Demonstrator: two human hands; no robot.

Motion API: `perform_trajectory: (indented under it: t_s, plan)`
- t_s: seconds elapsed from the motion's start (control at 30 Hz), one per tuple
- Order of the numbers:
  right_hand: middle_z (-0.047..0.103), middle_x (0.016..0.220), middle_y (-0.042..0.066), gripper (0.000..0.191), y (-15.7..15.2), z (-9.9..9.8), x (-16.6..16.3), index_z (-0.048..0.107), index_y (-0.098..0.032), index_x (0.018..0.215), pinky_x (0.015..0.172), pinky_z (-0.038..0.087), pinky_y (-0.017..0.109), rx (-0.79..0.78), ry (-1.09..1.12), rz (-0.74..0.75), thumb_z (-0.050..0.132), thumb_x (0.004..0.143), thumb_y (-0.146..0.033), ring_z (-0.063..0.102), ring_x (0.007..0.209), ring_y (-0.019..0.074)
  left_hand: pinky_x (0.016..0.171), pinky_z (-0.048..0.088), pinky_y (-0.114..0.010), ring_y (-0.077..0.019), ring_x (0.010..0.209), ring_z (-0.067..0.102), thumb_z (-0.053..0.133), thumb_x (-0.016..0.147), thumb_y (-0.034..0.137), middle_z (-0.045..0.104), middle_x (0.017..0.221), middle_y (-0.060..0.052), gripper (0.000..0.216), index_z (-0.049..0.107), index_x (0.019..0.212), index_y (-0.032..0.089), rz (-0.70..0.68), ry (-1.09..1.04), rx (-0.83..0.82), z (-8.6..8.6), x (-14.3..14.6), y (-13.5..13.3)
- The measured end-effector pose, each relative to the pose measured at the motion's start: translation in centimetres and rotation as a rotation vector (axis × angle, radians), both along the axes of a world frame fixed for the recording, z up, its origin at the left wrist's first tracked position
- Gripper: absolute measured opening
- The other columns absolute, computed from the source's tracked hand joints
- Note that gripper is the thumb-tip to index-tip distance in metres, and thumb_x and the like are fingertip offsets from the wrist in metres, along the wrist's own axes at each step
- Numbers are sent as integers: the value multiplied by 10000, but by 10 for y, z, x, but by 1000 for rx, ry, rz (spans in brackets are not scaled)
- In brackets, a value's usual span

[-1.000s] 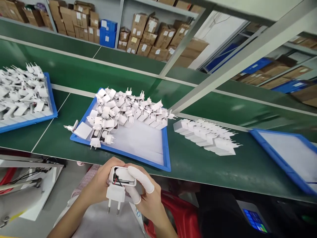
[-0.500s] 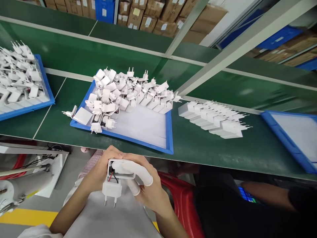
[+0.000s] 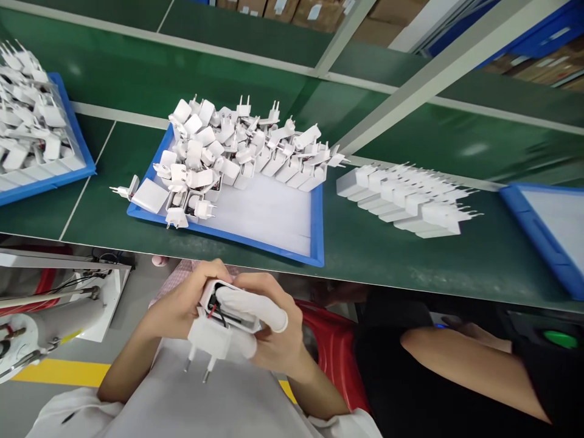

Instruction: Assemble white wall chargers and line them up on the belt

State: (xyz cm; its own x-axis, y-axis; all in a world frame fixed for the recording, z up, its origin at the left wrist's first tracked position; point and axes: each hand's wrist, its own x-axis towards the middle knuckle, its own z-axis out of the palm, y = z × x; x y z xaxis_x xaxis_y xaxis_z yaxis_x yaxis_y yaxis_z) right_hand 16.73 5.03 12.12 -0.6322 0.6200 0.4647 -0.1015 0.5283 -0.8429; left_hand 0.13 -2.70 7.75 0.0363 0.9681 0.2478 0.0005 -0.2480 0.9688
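A white charger housing (image 3: 207, 298) is held between both hands in front of my chest, its open end facing me. From it hangs a two-pin plug cap (image 3: 210, 338) on a red and a black wire. My left hand (image 3: 182, 301) grips the housing's left side. My right hand (image 3: 278, 328) is closed round the right side, with white finger cots on a finger and the thumb; the covered finger reaches into the opening. Beyond the hands, a blue tray (image 3: 255, 243) holds many open white chargers (image 3: 196, 152) with dangling plug caps.
Right of the tray stands a row of closed chargers (image 3: 401, 201). A second blue tray (image 3: 542, 237) lies far right, and another full one (image 3: 82, 146) far left. A slanted metal post (image 3: 410, 91) rises behind. A co-worker's arm (image 3: 474, 365) is at right, beside a red stool (image 3: 328, 347).
The charger housing has tilted in my hands, and its plug cap has swung and come closer to the camera. The view has shifted downward. The co-worker's arm reaches further into view.
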Motion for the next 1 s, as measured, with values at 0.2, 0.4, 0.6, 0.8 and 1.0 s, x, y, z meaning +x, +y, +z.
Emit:
perform_trajectory:
  t_s: [0.2,0.4,0.6,0.8,1.0]
  plan:
    - [702,888,11,194,28,21,12,676,-295,1150,593,519,264,-363,-80,53,587,981,-331,592,632,124,435,394,-191,-81,474,455,854,673,589,463,667,71,614,515,1027,219,-231,-686,-184,-22,7,-10]
    - [743,873,19,118,41,22,-2,722,-213,895,645,541,255,-389,-188,171,608,923,-222,672,724,146,325,334,-233,-115,345,472,762,628,761,521,554,50,641,531,906,231,-285,-631,-307,-26,7,-17]
    - [715,832,10,90,36,23,-2,700,-219,961,626,542,265,-345,-134,127,623,916,-228,653,696,143,344,338,-266,-124,373,429,637,716,788,503,548,30,613,550,949,228,-213,-408,-248,-10,1,0]
    - [677,875,17,35,38,30,11,666,-236,905,659,552,290,-100,-128,66,639,928,-236,656,737,155,443,375,-256,-122,512,438,642,769,761,491,679,21,583,555,943,212,-50,-262,-167,-5,1,4]
    - [667,1173,76,493,18,13,16,564,-282,1318,822,593,344,48,-225,53,761,874,-369,678,999,228,630,482,-294,-176,775,594,723,875,505,599,951,-19,434,479,1152,278,252,-146,56,-9,8,3]
